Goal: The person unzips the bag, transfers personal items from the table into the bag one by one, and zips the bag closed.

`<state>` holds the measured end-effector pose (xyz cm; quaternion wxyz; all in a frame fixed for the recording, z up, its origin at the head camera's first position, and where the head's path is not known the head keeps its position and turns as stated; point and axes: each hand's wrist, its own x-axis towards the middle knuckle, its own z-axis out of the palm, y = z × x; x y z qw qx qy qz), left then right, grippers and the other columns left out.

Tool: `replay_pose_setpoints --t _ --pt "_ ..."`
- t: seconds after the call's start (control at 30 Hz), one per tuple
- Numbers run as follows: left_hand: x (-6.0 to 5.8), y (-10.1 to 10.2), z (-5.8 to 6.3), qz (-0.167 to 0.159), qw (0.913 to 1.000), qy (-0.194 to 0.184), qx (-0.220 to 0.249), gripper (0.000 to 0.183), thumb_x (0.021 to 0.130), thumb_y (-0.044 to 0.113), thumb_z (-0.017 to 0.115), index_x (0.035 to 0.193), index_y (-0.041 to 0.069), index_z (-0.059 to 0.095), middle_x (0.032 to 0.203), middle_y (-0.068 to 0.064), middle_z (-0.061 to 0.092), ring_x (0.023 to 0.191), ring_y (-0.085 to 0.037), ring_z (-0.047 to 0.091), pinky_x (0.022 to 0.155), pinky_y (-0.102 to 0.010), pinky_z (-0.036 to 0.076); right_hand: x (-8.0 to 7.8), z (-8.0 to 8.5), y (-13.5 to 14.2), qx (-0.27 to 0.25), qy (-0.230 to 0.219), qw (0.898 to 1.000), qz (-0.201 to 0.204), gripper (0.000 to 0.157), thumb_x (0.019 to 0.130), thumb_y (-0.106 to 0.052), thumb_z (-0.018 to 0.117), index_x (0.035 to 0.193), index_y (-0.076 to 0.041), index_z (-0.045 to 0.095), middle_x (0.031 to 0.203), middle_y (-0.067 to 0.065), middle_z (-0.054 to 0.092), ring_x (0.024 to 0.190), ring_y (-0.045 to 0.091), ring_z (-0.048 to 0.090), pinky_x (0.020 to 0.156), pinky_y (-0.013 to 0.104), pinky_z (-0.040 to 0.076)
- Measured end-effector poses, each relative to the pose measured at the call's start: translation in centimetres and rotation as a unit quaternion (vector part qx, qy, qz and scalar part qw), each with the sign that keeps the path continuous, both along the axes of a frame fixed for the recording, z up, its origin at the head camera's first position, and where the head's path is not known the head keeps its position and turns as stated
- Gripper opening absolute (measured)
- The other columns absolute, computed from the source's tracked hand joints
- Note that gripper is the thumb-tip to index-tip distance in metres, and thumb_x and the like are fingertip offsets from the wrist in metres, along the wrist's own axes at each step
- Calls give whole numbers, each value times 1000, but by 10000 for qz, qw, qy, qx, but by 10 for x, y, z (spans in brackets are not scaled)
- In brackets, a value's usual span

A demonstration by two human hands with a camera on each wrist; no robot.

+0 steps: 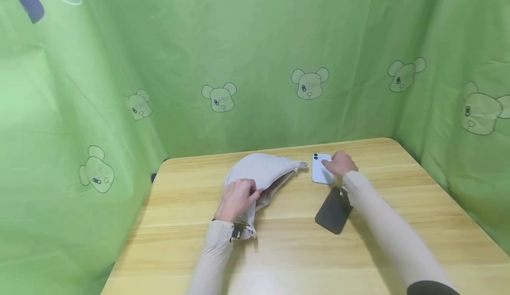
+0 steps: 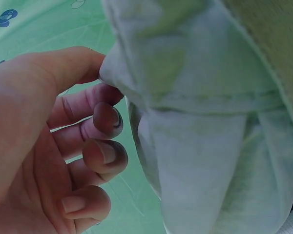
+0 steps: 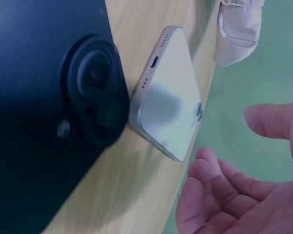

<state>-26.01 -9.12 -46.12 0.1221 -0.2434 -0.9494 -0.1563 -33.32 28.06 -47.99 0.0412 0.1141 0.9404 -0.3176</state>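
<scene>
A pale grey fabric bag [image 1: 259,166] with an unzipped mouth lies left of the table's middle. My left hand [image 1: 237,197] pinches the edge of its opening between thumb and forefinger; the other fingers curl loosely, as the left wrist view shows. To the bag's right lies a light-coloured phone [image 1: 321,173], camera side up. My right hand [image 1: 339,163] hovers by that phone's right side, thumb and fingers apart with nothing between them. In the right wrist view, a gap shows between the fingers [image 3: 205,185] and the light phone [image 3: 168,102]. Nearer lies a black phone [image 1: 334,213], partly hidden by the right wrist.
The wooden table [image 1: 179,259] has rounded far corners. Green curtains [image 1: 259,122] printed with bear heads hang behind it and along both sides. A strap end with a buckle [image 1: 238,231] lies beneath my left wrist.
</scene>
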Motion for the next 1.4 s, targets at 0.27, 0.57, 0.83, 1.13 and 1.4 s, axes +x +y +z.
replay_pose_setpoints --t 0.27,0.57,0.83,1.13,1.4 --pt "-1 0 -1 48 10000 -35 9 19 94 30 70 78 20 69 77 6 71 66 -11 61 59 -28 47 -4 -9 -7 368 -241 9990 23 52 96 -49 60 104 2 57 94 17 61 82 29 59 67 36 46" --pt "-1 0 -2 39 10000 -32 -24 19 94 31 70 79 21 70 77 7 72 66 -10 60 58 -27 47 -12 -28 -13 961 -379 9945 158 77 89 -57 65 127 9 56 118 29 66 95 37 64 71 40 48" --pt "-3 -1 -4 37 10000 -46 -48 19 94 32 70 79 21 70 77 7 72 66 -9 60 58 -26 46 -12 -28 -29 1472 -346 9884 98 78 85 -57 69 120 11 57 106 25 67 88 33 64 72 41 51" --pt "-4 -1 -4 58 10000 -54 -56 19 95 32 70 80 21 70 77 7 72 66 -9 60 58 -26 46 -12 -23 -26 1250 -594 9899 297 61 76 -42 71 112 6 62 105 22 67 87 33 62 71 43 51" --pt "-3 0 -4 66 9999 -62 -107 18 95 32 69 80 22 71 78 7 72 66 -9 59 58 -26 45 -21 -37 -9 979 -987 9897 338 74 73 -56 73 114 4 60 103 20 66 81 30 62 64 39 50"
